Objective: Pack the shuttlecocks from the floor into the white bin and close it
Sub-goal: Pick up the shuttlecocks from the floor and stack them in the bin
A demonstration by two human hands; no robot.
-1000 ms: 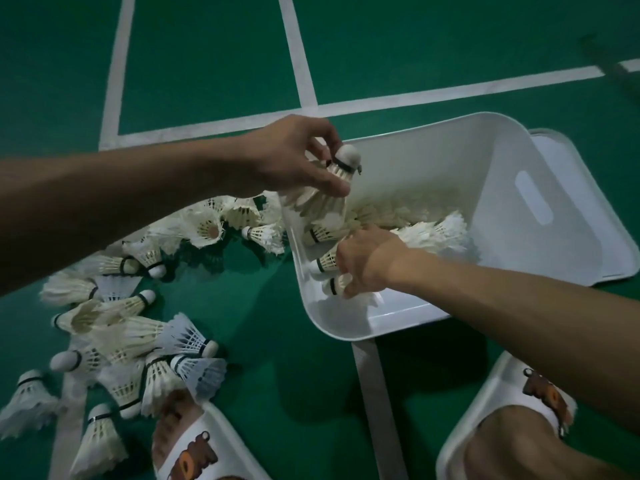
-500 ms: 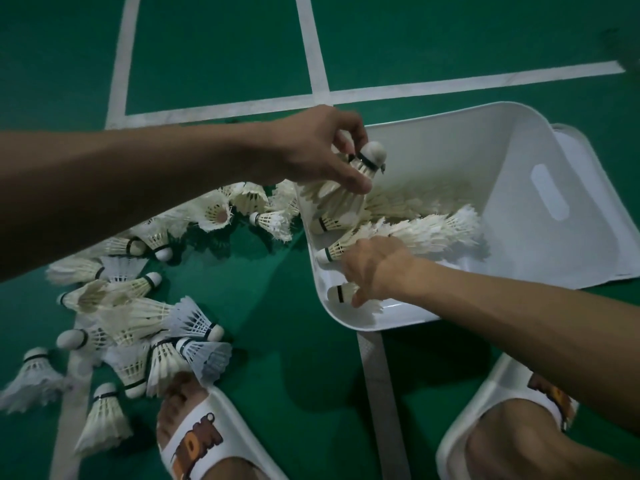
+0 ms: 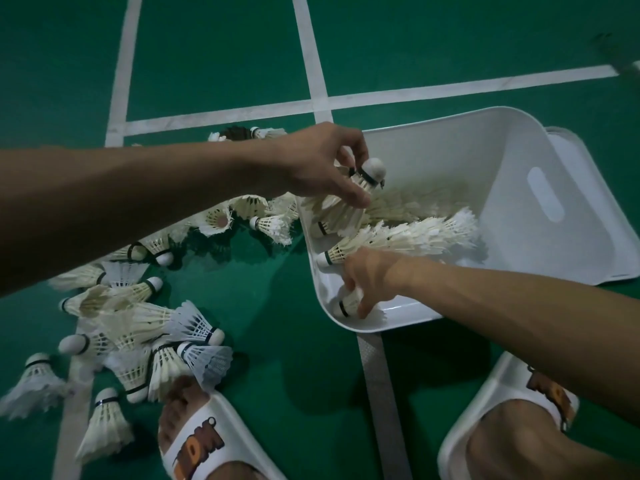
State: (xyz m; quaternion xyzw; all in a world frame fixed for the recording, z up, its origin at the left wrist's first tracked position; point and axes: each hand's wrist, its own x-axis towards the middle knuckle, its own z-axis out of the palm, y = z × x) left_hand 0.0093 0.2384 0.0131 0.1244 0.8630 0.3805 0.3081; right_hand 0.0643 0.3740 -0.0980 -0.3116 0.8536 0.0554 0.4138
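The white bin (image 3: 540,157) lies tilted on the green floor, its open side toward me. Over the bin's left rim my left hand (image 3: 320,168) grips a stack of nested shuttlecocks (image 3: 349,199), cork end up. A long row of nested shuttlecocks (image 3: 408,237) lies inside the bin. My right hand (image 3: 372,278) reaches into the bin's near corner and holds a single shuttlecock (image 3: 349,301) against the bottom. Several loose shuttlecocks (image 3: 145,317) lie scattered on the floor to the left.
The bin's lid (image 3: 620,216) lies flat under and right of the bin. My two feet in white slippers (image 3: 207,441) (image 3: 502,420) stand at the bottom. White court lines (image 3: 318,81) cross the floor. More shuttlecocks (image 3: 256,216) lie against the bin's left wall.
My left hand carried the nested stack rightward, farther over the bin's rim. My right hand stayed in the near corner on the single shuttlecock.
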